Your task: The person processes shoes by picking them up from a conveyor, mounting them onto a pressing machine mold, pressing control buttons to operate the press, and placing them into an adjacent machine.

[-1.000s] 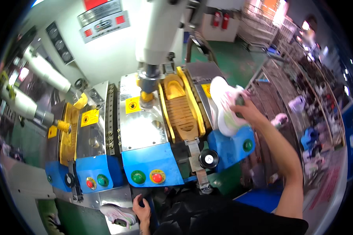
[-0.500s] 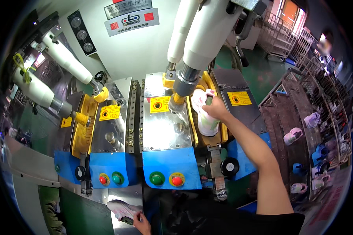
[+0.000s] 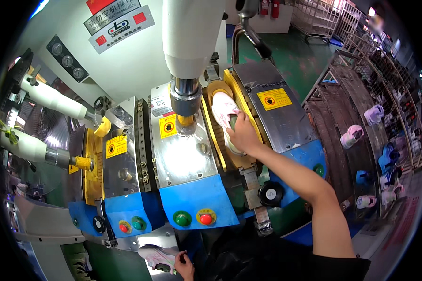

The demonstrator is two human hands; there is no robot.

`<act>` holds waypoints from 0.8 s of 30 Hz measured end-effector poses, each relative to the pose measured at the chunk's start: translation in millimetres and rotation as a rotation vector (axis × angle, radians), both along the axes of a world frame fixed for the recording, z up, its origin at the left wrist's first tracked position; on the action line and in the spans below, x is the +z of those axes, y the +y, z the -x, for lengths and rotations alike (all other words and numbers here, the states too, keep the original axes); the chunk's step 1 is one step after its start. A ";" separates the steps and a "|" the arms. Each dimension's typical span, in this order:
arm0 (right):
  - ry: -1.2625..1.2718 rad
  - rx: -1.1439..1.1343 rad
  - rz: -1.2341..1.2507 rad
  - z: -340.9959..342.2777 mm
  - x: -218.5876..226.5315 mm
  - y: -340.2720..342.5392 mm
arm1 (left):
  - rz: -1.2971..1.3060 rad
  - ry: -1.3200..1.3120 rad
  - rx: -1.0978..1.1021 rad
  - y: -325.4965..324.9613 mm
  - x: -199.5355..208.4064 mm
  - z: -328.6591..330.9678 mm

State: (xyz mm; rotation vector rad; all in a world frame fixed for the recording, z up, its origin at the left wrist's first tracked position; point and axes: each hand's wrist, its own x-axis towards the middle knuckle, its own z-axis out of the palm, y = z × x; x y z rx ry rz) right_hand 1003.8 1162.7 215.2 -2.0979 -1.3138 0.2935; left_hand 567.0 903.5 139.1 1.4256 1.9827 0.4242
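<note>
At the right station of a press machine, a pale pink and white sneaker [image 3: 225, 105] lies between two yellow side pads, toe pointing away from me. My right hand [image 3: 243, 133] is closed on it around the ankle opening, covering much of its heel half. Low in the picture, a second pale pink and grey sneaker [image 3: 155, 255] rests on a metal surface. My left hand [image 3: 184, 267] has its fingers curled at that sneaker's opening end, apparently gripping its edge. A dark green insert shows in the opening of each sneaker.
A white press ram [image 3: 187, 89] hangs left of the right station. Blue panels below carry a green button [image 3: 182, 218] and a red button [image 3: 206, 218]. A black knob [image 3: 270, 194] sticks out in front. Several sneakers stand on a wooden rack [image 3: 333, 140] at right.
My view has shifted to the right. My right hand and its sneaker have moved deeper between the yellow pads. The left hand stays by the lower sneaker, its fingers slightly rearranged.
</note>
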 end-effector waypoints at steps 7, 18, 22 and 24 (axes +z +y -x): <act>0.077 0.053 0.162 -6.1 18.0 -7.7 | -0.061 -0.094 0.058 0.1 1.8 9.0; 0.098 -0.035 0.014 -7.4 5.2 -0.9 | -0.559 -0.294 -0.097 60.1 2.3 -30.9; 0.025 0.096 -0.150 6.8 44.4 -53.3 | -0.639 -0.328 -0.133 60.2 7.8 -16.0; 0.035 0.130 -0.267 9.3 61.6 -84.7 | -0.630 -0.201 -0.105 53.2 15.2 -8.7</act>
